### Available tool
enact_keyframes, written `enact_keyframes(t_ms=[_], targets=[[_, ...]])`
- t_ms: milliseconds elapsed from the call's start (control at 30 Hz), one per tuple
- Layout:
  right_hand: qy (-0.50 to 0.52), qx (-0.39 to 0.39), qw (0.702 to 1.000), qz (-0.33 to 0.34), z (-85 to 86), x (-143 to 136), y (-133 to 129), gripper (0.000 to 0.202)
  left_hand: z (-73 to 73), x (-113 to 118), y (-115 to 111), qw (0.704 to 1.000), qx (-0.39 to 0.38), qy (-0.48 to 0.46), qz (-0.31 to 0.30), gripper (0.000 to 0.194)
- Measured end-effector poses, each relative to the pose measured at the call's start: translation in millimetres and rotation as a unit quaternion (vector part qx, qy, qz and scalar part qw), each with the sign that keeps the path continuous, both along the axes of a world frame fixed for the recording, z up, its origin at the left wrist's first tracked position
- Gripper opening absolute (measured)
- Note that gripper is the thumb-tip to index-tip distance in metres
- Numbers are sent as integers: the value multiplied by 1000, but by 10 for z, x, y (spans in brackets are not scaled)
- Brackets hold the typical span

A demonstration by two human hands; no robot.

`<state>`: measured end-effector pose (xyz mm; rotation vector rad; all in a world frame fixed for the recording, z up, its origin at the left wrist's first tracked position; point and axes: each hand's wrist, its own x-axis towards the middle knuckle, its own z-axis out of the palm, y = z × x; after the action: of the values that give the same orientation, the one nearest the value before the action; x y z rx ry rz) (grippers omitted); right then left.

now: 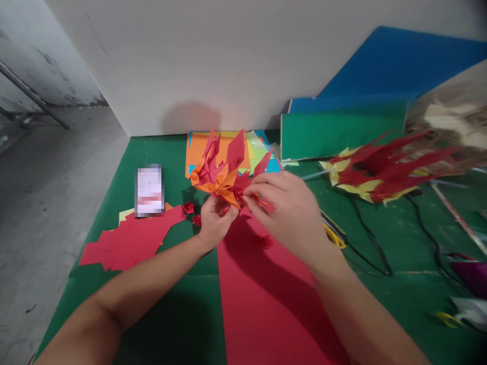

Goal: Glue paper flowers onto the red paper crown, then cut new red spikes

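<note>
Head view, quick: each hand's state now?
Left hand: closed, holding the red-and-orange folded-paper flower cluster.
Right hand: at its right side; grip unclear.

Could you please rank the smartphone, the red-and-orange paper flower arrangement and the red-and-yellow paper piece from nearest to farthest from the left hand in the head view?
1. Red-and-orange paper flower arrangement: held in the left hand.
2. Smartphone: off to the hand's left.
3. Red-and-yellow paper piece: well to the right, beyond the right hand.
</note>
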<state>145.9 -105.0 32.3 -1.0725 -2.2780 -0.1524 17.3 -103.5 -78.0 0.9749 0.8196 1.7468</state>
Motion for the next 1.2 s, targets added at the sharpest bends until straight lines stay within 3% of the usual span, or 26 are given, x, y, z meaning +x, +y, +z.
enact_keyframes(t_ms=[567,1200], targets=[[0,40,997,-60,-124,-112,-23,12,64,-13,7,999,-40,8,35,36],[-23,31,999,-33,-92,-89,0,15,32,-22,-7,998,-51,29,25,25]])
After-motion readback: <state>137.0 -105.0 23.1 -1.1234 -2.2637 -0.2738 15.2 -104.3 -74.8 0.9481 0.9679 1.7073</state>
